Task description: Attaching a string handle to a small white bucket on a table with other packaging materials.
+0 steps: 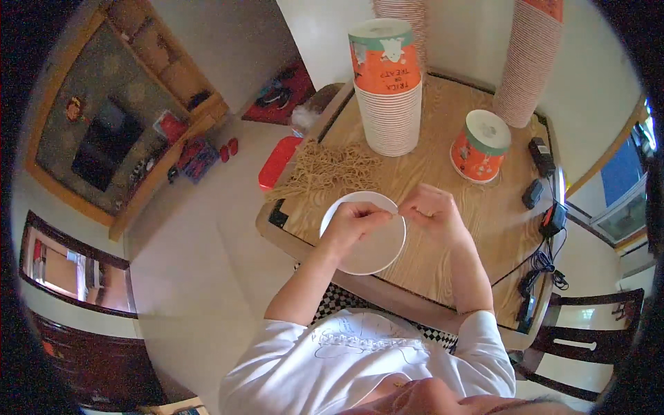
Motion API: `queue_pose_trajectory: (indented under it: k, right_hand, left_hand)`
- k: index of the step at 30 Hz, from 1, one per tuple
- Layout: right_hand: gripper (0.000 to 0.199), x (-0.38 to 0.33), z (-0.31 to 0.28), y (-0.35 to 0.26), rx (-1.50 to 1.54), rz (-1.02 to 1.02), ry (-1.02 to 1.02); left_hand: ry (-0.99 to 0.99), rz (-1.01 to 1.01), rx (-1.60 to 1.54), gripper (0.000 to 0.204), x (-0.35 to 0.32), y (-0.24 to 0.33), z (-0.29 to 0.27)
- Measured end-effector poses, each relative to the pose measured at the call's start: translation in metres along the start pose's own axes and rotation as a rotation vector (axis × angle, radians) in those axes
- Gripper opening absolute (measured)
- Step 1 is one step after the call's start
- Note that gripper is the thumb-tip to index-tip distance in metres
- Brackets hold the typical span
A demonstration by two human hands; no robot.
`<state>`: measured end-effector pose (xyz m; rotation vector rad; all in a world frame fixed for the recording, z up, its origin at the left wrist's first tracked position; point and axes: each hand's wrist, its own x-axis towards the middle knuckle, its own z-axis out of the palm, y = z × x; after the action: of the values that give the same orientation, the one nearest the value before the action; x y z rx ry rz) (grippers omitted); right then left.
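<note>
A white paper cup [373, 245] lies on its side at the near edge of the wooden table [443, 173], its open mouth toward me. My left hand [353, 221] grips its rim from the left. My right hand [430, 207] pinches a thin tan string at the rim's upper right. A loose pile of tan strings [328, 171] lies just behind the cup, at the table's left edge.
A tall stack of orange-and-white cups [387, 86] stands behind the strings, a single upturned cup [481, 145] to its right, and taller stacks [529, 59] at the back. Black chargers and cables [543, 207] line the table's right edge. A dark chair [588, 332] stands at the right.
</note>
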<state>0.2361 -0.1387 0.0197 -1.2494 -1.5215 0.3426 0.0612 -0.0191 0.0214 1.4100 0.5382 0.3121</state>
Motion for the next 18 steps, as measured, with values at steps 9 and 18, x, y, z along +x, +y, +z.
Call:
queue_pose_trajectory:
  k: [9, 18]
  right_hand:
    - [0.015, 0.004, 0.003, -0.003, -0.039, -0.055, -0.040]
    - [0.005, 0.006, 0.006, -0.005, -0.229, -0.004, 0.018]
  left_hand:
    - [0.012, -0.002, 0.005, 0.016, 0.004, 0.003, 0.004]
    - [0.159, 0.243, 0.133, 0.011, 0.016, -0.008, 0.010]
